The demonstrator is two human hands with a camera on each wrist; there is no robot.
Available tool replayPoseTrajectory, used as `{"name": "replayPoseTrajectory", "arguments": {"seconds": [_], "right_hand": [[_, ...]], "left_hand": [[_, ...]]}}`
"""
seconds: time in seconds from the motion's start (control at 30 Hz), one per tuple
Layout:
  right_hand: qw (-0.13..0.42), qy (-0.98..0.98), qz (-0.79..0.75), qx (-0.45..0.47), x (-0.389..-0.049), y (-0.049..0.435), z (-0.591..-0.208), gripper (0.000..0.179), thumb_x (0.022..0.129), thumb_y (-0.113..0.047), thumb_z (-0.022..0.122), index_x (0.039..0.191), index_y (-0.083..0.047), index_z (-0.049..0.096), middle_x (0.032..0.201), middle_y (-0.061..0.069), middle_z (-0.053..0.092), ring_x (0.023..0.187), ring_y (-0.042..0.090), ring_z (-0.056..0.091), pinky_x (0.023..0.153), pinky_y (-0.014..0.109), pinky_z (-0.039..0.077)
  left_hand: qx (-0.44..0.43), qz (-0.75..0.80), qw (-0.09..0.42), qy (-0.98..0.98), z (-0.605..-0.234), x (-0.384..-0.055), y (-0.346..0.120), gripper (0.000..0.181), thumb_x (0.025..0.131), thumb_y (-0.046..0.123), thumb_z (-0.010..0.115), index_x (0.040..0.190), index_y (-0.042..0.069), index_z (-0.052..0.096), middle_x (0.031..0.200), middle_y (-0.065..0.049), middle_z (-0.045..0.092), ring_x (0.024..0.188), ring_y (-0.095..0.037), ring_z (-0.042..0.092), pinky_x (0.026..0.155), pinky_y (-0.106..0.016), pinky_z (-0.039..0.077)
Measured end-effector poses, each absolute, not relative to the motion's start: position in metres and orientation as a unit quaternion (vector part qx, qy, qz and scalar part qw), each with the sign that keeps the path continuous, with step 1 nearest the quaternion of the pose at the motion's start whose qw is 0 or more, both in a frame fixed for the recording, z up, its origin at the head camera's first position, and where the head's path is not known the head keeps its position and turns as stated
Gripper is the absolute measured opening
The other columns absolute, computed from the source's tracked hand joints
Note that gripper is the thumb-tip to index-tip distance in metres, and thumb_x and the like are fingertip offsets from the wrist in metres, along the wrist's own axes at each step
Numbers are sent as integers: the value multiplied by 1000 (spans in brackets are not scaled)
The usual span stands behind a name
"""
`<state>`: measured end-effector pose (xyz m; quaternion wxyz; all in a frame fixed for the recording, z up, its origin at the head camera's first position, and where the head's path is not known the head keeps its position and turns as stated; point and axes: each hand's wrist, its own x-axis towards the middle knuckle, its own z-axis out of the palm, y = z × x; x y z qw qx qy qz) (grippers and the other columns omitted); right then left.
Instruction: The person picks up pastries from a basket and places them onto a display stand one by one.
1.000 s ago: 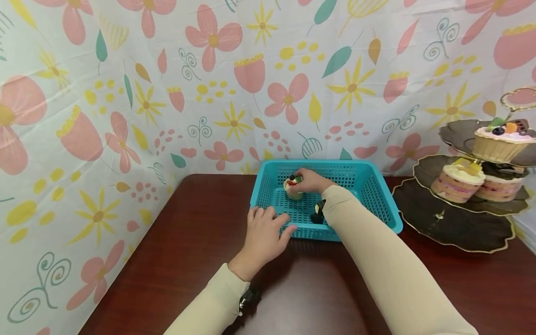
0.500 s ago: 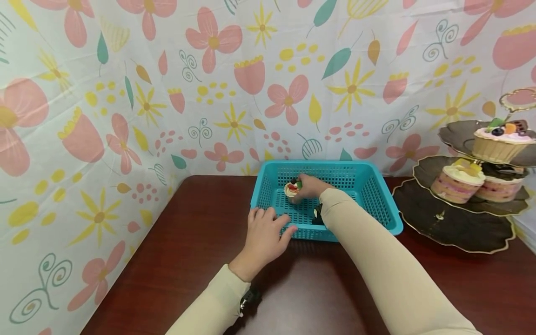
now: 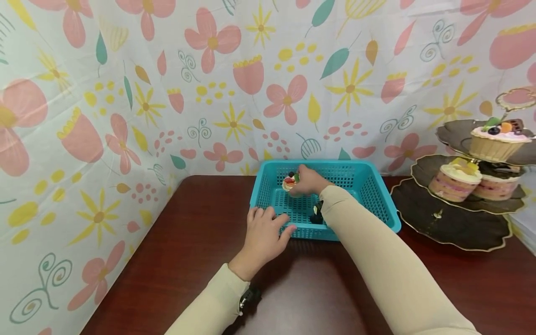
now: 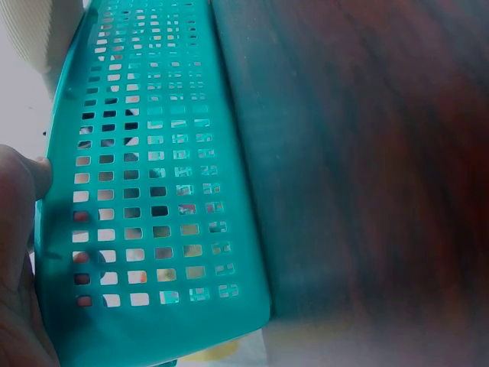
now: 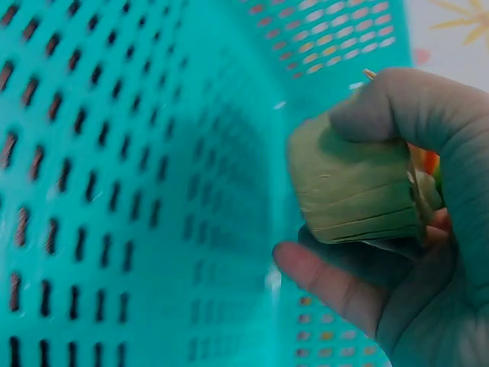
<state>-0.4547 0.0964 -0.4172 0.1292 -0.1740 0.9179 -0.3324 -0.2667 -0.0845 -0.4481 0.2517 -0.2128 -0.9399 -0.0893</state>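
A small cupcake (image 3: 289, 183) with cream, red fruit and dark berries on top is gripped by my right hand (image 3: 307, 181) inside the turquoise basket (image 3: 378, 190). In the right wrist view, the thumb lies on the cupcake's pale ridged cup (image 5: 355, 187), which is tipped on its side. My left hand (image 3: 264, 232) rests on the basket's front rim near the left corner. In the left wrist view its thumb touches the rim, and fingertips show through the holes. A dark cake-like piece (image 3: 316, 215) sits in the basket, partly hidden by the right sleeve.
On the right stands a tiered stand (image 3: 454, 230) with brown, gold-edged plates. It bears a fruit-topped cupcake (image 3: 496, 142), a yellow-topped layered cake (image 3: 455, 180) and a dark-topped one (image 3: 498, 183). A flowered cloth (image 3: 159, 70) hangs behind the dark wooden table (image 3: 201, 218).
The right hand has tilted the cupcake's top toward the camera, then moved it slightly up and toward the back of the basket. The left hand has stayed on the rim.
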Motion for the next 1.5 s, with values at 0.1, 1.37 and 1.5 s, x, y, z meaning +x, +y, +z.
{"name": "replayPoseTrajectory", "arguments": {"seconds": [0.1,1.37,1.5], "right_hand": [[104,902,-381,-174,-452,96,-409,73,82,-24,77,137,-2,34,103,19,58,72,31,58,64,43,53],[-102,902,-396,-135,-295,234,-363,75,86,-35,80,137,3,40,125,25,54,104,36,56,82,43,48],[-122,904,-387,-137,-286,254,-382,74,85,-31,83,135,5,41,124,26,54,104,36,56,82,41,49]], "left_hand": [[-211,-92,248,-941,-449,-266,-84,30,101,49,56,109,25,72,93,0,54,96,-21,52,104,-57,34],[-219,-105,265,-933,-449,-265,-85,26,101,46,58,104,23,71,91,-2,52,95,-25,52,104,-57,34],[-218,-102,262,-935,-449,-265,-84,27,101,46,57,104,23,70,91,-1,52,96,-24,52,104,-57,33]]}}
